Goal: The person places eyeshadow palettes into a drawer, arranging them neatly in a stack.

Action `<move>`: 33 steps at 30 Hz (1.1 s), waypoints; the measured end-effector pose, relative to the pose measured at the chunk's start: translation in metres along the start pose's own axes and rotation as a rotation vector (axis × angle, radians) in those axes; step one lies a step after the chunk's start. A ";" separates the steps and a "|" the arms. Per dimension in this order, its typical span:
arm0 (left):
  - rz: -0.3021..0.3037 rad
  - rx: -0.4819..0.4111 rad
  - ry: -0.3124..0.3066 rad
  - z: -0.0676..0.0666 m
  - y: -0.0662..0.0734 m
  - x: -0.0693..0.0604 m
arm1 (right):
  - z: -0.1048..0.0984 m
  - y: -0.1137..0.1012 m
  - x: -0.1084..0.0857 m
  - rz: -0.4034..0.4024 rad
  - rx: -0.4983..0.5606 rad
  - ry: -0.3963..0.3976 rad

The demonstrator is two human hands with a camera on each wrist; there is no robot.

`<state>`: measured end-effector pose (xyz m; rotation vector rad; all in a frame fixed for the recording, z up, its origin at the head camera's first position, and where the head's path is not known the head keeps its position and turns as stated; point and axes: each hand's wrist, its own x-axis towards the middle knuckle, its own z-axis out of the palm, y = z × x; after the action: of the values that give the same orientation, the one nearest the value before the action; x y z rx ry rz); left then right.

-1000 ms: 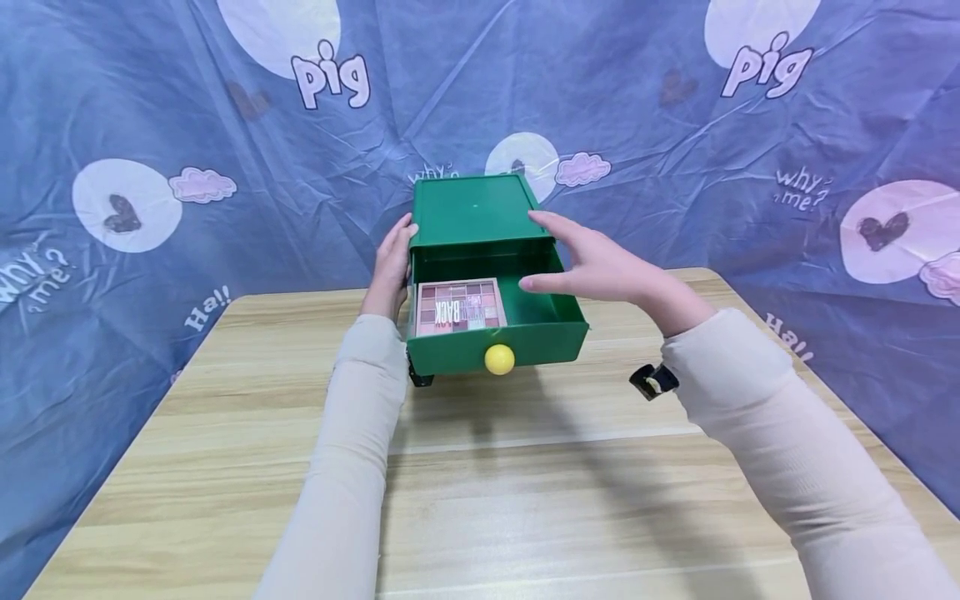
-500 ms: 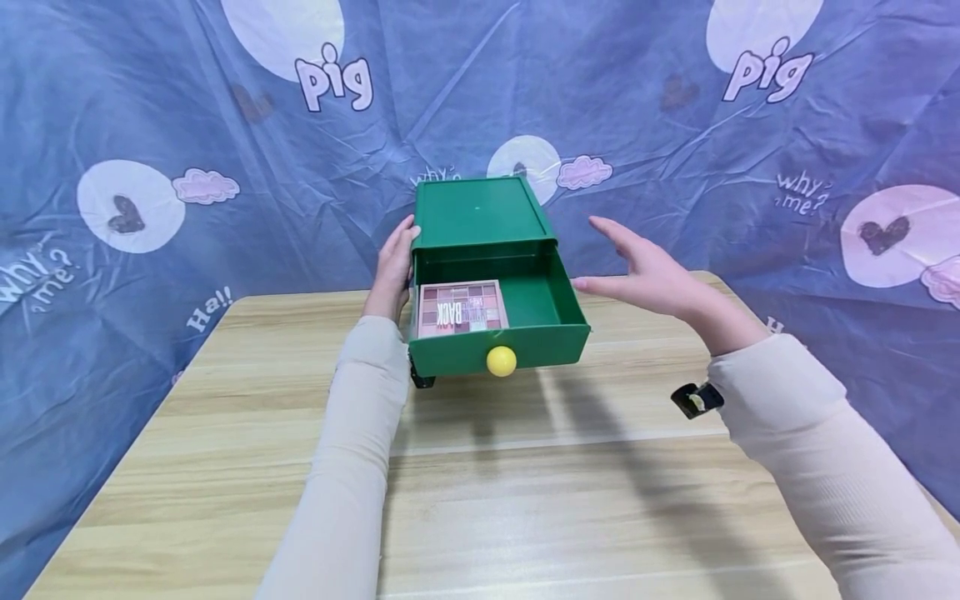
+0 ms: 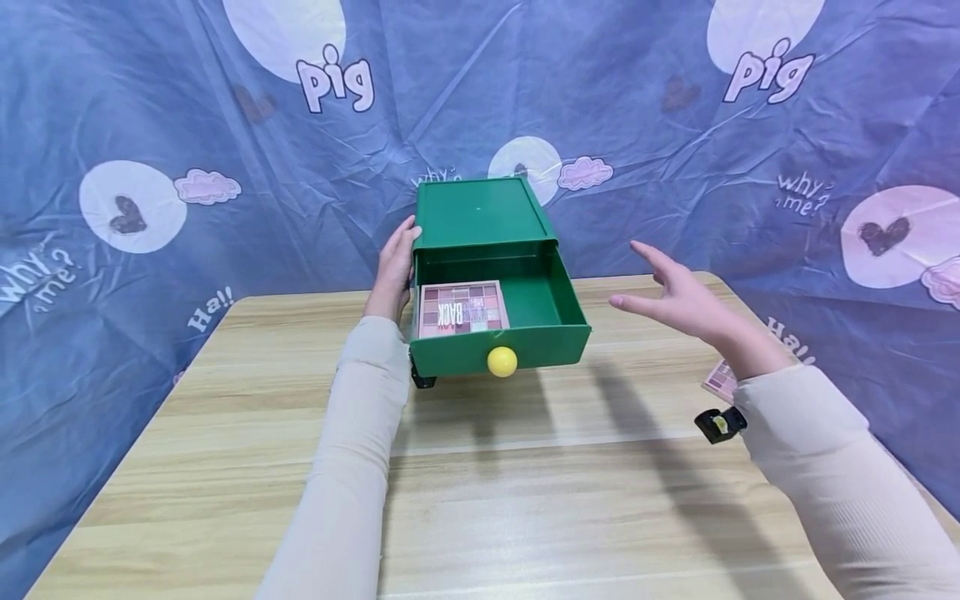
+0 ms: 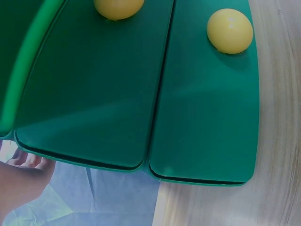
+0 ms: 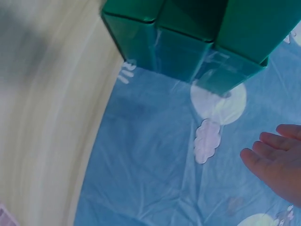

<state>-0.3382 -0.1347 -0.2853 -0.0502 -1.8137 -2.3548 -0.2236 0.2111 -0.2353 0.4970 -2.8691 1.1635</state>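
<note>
A green drawer cabinet (image 3: 480, 212) stands at the back of the table with its top drawer (image 3: 450, 358) pulled out. Inside that drawer, on the left, lies a pink eyeshadow palette (image 3: 463, 308) with lettering on its lid. My left hand (image 3: 393, 271) rests against the cabinet's left side, fingertips near the top edge; the left wrist view shows the same hand (image 4: 26, 181) beside the drawers. My right hand (image 3: 686, 300) hovers to the right of the cabinet, thumb and fingers spread, holding nothing. A second palette (image 3: 720, 381) lies partly hidden behind my right wrist.
Two closed lower drawers (image 4: 202, 117) with yellow knobs (image 4: 230, 31) sit below the pulled-out one. The wooden table (image 3: 480, 508) ends just behind the cabinet, where a blue printed cloth (image 3: 300, 167) hangs.
My right hand has moved from over the drawer to the right, away from the cabinet. The palette at the right has come into sight. The left hand stays in place.
</note>
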 end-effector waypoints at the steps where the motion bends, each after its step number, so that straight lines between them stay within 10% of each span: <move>1: -0.001 0.001 0.001 0.000 0.000 0.000 | 0.000 0.004 -0.001 0.009 0.000 0.003; 33: 0.002 -0.010 0.027 0.001 -0.001 0.002 | 0.003 0.131 -0.059 0.211 0.146 0.230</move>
<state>-0.3401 -0.1339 -0.2864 -0.0213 -1.7882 -2.3515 -0.2053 0.3140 -0.3335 0.0550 -2.7013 1.3656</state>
